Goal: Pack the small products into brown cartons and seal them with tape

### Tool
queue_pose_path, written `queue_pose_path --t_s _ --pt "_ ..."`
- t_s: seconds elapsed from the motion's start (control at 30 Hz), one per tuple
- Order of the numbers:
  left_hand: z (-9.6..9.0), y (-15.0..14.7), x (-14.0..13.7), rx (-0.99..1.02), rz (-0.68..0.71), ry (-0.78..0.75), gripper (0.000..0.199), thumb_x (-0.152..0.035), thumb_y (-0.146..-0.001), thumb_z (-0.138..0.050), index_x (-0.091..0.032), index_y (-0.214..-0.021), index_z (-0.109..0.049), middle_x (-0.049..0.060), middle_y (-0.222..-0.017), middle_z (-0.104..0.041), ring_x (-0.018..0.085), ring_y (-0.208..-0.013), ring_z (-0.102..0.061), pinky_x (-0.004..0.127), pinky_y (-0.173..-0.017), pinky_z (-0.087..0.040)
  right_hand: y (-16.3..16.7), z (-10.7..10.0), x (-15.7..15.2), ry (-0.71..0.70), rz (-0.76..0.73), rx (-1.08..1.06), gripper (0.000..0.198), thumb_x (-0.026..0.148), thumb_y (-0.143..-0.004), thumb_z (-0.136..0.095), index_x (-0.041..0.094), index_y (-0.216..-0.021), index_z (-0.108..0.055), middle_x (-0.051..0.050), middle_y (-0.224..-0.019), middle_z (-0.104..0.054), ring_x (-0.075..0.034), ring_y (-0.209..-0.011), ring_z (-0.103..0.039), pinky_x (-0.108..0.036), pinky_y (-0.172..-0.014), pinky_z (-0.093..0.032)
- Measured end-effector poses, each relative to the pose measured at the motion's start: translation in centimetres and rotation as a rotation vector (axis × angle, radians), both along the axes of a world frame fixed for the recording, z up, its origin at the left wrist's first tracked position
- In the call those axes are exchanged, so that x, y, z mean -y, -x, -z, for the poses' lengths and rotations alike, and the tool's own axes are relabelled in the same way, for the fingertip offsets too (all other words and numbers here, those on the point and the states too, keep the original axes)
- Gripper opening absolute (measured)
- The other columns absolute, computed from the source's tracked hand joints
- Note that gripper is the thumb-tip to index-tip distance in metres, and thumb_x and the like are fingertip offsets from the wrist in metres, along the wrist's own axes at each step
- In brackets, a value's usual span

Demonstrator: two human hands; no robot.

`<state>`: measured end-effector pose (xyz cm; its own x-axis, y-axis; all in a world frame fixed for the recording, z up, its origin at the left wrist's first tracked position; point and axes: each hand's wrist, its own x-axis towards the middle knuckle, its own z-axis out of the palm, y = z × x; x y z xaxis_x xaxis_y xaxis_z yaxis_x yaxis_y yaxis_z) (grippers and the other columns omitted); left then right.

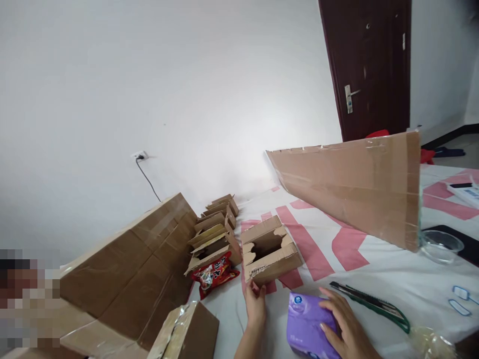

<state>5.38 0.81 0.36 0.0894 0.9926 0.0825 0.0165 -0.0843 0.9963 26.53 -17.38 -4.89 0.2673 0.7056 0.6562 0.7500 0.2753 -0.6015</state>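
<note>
My left hand [255, 301] has its fingertips at the near left corner of a small open cardboard box [277, 267]; they look closed on that edge. The box has torn, scalloped edges around a dark opening. My right hand [346, 324] grips the right side of a purple tissue pack [305, 319], its thumb and fingers over the upper face. The pack rests on the white and pink sheet [318, 254]. Right of it lies a box cutter [370, 301] with a green handle. A red snack packet [215, 274] leans by the row of boxes on the left.
Several small open boxes [215, 234] line a tall cardboard wall [138, 269]. A closed box [192, 331] stands at the front. Another cardboard panel [355, 184] rises at the back right, beside a clear plastic bowl [441, 245] and a tape roll [432, 344].
</note>
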Motion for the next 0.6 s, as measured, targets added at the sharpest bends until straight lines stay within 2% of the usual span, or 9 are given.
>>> queue_pose_path --t_s 0.07,0.17,0.23,0.3,0.33,0.4,0.5,0.57,0.6 --pt "0.9 0.3 2.7 -0.039 0.063 0.053 0.057 -0.06 -0.064 -0.073 -0.019 -0.103 -0.066 0.013 -0.11 -0.071 0.039 -0.117 -0.058 0.055 -0.103 -0.042 0.1 1.5 -0.4 0.006 0.126 -0.058 0.044 0.043 -0.083 -0.062 0.025 -0.122 -0.053 -0.013 -0.133 -0.057 -0.033 -0.121 -0.057 -0.049 -0.096 -0.054" --pt "2.6 0.3 7.1 -0.118 0.32 0.09 0.067 -0.067 -0.07 -0.065 -0.019 -0.117 -0.065 0.015 -0.126 -0.065 0.037 -0.126 -0.053 0.052 -0.11 -0.037 0.8 2.5 -0.7 0.082 0.119 -0.128 0.052 0.046 -0.085 -0.059 0.025 -0.131 -0.045 -0.012 -0.125 -0.064 -0.03 -0.112 -0.064 -0.044 -0.09 -0.058" --pt "3.2 0.1 9.3 -0.158 0.436 0.023 0.079 -0.069 -0.072 -0.062 -0.019 -0.133 -0.055 0.014 -0.141 -0.054 0.034 -0.137 -0.041 0.048 -0.117 -0.028 1.5 1.3 -0.9 0.11 0.06 -0.141 0.051 0.046 -0.088 -0.055 0.026 -0.133 -0.042 -0.011 -0.123 -0.065 -0.029 -0.11 -0.065 -0.042 -0.089 -0.058" --pt "2.4 -0.2 10.4 -0.152 0.433 -0.065 0.086 -0.068 -0.075 -0.06 -0.019 -0.143 -0.041 0.013 -0.151 -0.041 0.032 -0.143 -0.031 0.045 -0.119 -0.023 2.3 -1.7 -1.3 0.074 0.024 -0.144 0.05 0.044 -0.09 -0.052 0.027 -0.135 -0.04 -0.012 -0.128 -0.061 -0.029 -0.116 -0.061 -0.044 -0.093 -0.055" --pt "1.3 -0.3 10.4 -0.135 0.404 -0.096 0.087 -0.066 -0.077 -0.059 -0.02 -0.147 -0.035 0.012 -0.155 -0.035 0.032 -0.144 -0.027 0.045 -0.119 -0.023 2.6 -3.7 -1.8 0.043 0.004 -0.148 0.05 0.043 -0.091 -0.05 0.027 -0.137 -0.038 -0.012 -0.133 -0.058 -0.029 -0.121 -0.058 -0.045 -0.097 -0.053" --pt "-2.1 -0.8 9.7 -0.098 0.32 -0.158 0.084 -0.06 -0.081 -0.057 -0.021 -0.149 -0.027 0.011 -0.158 -0.029 0.03 -0.145 -0.025 0.044 -0.119 -0.025 2.9 -8.5 -3.4 -0.033 -0.049 -0.157 0.049 0.038 -0.094 -0.045 0.027 -0.14 -0.033 -0.013 -0.14 -0.049 -0.028 -0.13 -0.048 -0.047 -0.105 -0.046" --pt "-8.2 -1.7 7.0 -0.07 0.174 -0.279 0.075 -0.052 -0.085 -0.056 -0.022 -0.148 -0.029 0.01 -0.156 -0.032 0.028 -0.145 -0.027 0.041 -0.117 -0.027 2.7 -15.0 -7.6 -0.149 -0.17 -0.169 0.046 0.037 -0.096 -0.041 0.026 -0.139 -0.033 -0.012 -0.144 -0.043 -0.026 -0.137 -0.038 -0.047 -0.113 -0.036" --pt "-11.1 -2.5 4.9 -0.058 0.106 -0.349 0.072 -0.049 -0.084 -0.057 -0.022 -0.146 -0.032 0.009 -0.156 -0.032 0.027 -0.143 -0.03 0.039 -0.117 -0.026 2.3 -17.6 -10.9 -0.129 -0.211 -0.184 0.044 0.037 -0.095 -0.039 0.024 -0.137 -0.035 -0.012 -0.142 -0.045 -0.026 -0.135 -0.039 -0.047 -0.114 -0.034" --pt "-11.9 -2.8 3.9 -0.056 0.085 -0.361 0.071 -0.047 -0.084 -0.057 -0.021 -0.145 -0.034 0.009 -0.155 -0.034 0.026 -0.143 -0.031 0.038 -0.116 -0.027 2.2 -18.3 -12.4 -0.115 -0.218 -0.182 0.044 0.036 -0.095 -0.039 0.024 -0.137 -0.036 -0.013 -0.14 -0.047 -0.026 -0.134 -0.041 -0.048 -0.113 -0.035"
